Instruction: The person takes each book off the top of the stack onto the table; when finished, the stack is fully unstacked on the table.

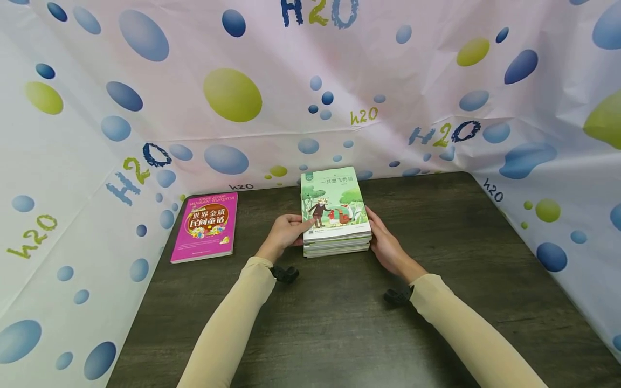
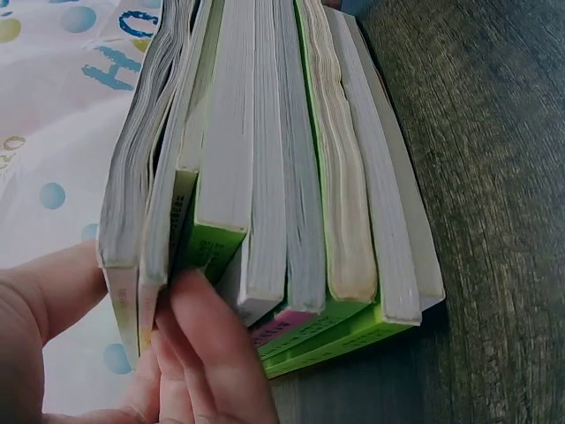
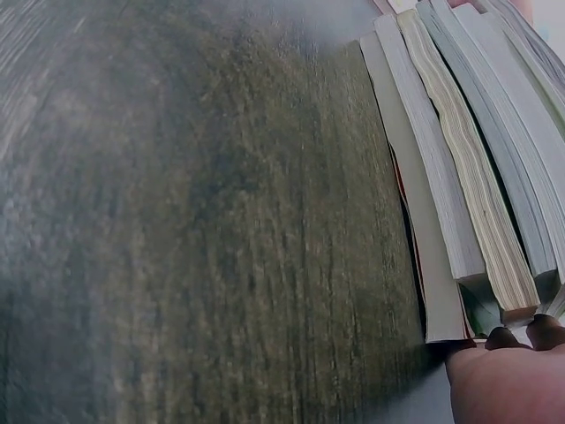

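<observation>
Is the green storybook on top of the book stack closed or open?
Closed: in the head view, the green storybook lies on the book stack, front cover flat and facing up, no pages spread open.

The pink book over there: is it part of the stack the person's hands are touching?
No, the pink book lies by itself on the table, left of the stack and apart from it.

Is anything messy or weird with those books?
Yes, a little. The stack of books isn't neat: its edges stick out unevenly in the left wrist view. One book's wavy pages look yellower than its neighbours'. The pink book lies apart, on the left. I see nothing spilled.
</observation>
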{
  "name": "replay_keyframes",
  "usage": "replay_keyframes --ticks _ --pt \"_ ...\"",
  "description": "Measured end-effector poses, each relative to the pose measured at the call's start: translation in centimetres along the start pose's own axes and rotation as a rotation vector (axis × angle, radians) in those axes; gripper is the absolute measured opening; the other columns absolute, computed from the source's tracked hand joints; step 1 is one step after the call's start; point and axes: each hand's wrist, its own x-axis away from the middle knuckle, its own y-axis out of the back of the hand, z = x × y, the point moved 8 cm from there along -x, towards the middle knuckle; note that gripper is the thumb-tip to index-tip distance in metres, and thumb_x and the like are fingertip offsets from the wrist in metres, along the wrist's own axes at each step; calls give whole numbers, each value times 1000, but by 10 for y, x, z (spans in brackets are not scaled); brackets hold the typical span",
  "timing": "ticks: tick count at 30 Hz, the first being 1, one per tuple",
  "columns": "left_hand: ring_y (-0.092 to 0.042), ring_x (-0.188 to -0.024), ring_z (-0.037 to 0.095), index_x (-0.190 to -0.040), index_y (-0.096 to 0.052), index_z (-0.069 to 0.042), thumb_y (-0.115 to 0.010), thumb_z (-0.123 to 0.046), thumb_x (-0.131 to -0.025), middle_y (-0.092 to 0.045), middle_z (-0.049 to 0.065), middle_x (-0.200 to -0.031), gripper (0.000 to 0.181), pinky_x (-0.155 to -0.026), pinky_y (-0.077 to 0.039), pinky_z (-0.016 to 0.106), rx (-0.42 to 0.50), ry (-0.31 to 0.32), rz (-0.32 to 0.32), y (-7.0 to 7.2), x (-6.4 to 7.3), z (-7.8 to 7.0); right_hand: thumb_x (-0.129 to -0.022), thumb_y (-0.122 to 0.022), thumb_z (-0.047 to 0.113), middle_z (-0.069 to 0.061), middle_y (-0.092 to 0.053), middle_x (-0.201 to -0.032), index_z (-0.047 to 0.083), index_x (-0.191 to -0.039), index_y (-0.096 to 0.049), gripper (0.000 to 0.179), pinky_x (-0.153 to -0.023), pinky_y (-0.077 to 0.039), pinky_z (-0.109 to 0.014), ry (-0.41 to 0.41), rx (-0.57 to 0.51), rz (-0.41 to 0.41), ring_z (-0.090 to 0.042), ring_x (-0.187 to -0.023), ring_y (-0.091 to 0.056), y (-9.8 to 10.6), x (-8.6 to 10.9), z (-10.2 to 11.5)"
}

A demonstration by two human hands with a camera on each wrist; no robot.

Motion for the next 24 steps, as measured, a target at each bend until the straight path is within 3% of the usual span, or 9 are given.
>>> replay_keyframes --ticks 10,19,24 --pt "-63 -126 33 -152 -43 -1 -69 -37 -103 -50 20 -148 66 -89 -66 36 103 1 69 2 3 5 -118 -19 35 -1 11 -179 33 -171 1 57 -133 -8 -64 0 28 19 -33 -166 1 0 1 -2" --pt "-76 -88 21 -153 -35 -3 -64 -25 -107 -61 23 -130 59 -84 -68 40 298 -7 92 11 5 11 -117 -21 38 0 14 -179 34 -170 3 58 -131 -2 -70 -18 62 16 -33 -166 7 -1 0 -1" --pt "-78 -81 20 -154 -30 -3 -59 -23 -109 -62 25 -128 57 -83 -68 42 369 -32 92 18 6 12 -117 -22 37 1 13 -179 33 -171 3 59 -132 -3 -69 -14 54 15 -30 -166 7 -1 0 -1"
